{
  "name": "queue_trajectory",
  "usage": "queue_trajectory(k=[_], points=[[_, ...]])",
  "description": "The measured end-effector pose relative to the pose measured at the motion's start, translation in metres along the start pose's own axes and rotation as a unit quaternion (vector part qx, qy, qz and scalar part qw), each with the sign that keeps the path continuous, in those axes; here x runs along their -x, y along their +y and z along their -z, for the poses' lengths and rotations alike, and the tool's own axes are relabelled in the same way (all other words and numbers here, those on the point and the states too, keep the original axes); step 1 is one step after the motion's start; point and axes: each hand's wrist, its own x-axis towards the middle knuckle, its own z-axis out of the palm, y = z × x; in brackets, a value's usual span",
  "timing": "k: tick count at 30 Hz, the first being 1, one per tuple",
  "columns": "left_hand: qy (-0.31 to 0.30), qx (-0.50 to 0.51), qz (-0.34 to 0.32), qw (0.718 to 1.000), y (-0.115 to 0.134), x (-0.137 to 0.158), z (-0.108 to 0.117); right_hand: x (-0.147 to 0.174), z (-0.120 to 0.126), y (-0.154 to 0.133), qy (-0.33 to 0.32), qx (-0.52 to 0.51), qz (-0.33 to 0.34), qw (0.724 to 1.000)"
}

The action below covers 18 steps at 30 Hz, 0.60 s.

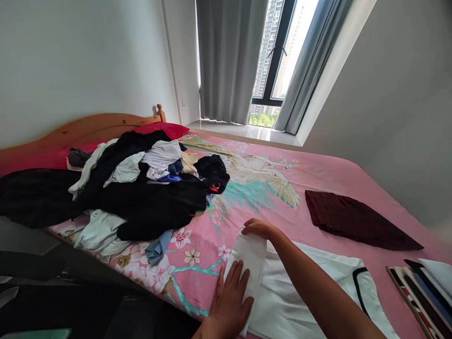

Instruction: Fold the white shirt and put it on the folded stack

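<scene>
Left hand (pixel 231 294) flat, fingers spread, pressing folded edge of white garment (pixel 282 292) on pink floral bedsheet (pixel 318 174). Right hand (pixel 257 228) at far end of fold, fingers curled, prob. pinching cloth; can't tell for sure. Clothes pile (pixel 141 188) to left, dark red skirt (pixel 353 219) to right.

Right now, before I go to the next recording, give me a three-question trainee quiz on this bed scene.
1. True or false: both hands rest on the white folded garment.
2. Which lies farther from the wooden headboard: A, the dark red pleated skirt, or B, the heap of black and white clothes?
3. What covers the bed?

Key:
1. True: left hand flat, right hand at the fold's far end.
2. A.
3. A pink floral bedsheet.
</scene>
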Motion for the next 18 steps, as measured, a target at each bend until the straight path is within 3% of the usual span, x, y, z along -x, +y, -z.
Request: queue_trajectory(k=[5, 9, 13, 16, 18], points=[[0.015, -0.002, 0.004, 1.0, 0.001, -0.001, -0.002, -0.015, -0.006, 0.013, 0.117, 0.049, 0.098, 0.987], [0.028, -0.013, 0.002, 1.0, 0.001, -0.002, -0.005, -0.013, -0.021, 0.011, 0.248, 0.111, 0.116, 0.955], [0.034, -0.008, 0.011, 0.999, 0.001, -0.004, -0.01, 0.021, -0.051, 0.0, 0.355, 0.135, 0.164, 0.91], [0.041, -0.001, 0.028, 0.999, -0.001, -0.004, -0.007, 0.052, -0.078, 0.004, 0.379, 0.169, 0.268, 0.869], [0.061, 0.002, 0.057, 0.997, -0.006, 0.002, 0.001, 0.064, -0.087, 0.016, 0.391, 0.191, 0.284, 0.855]])
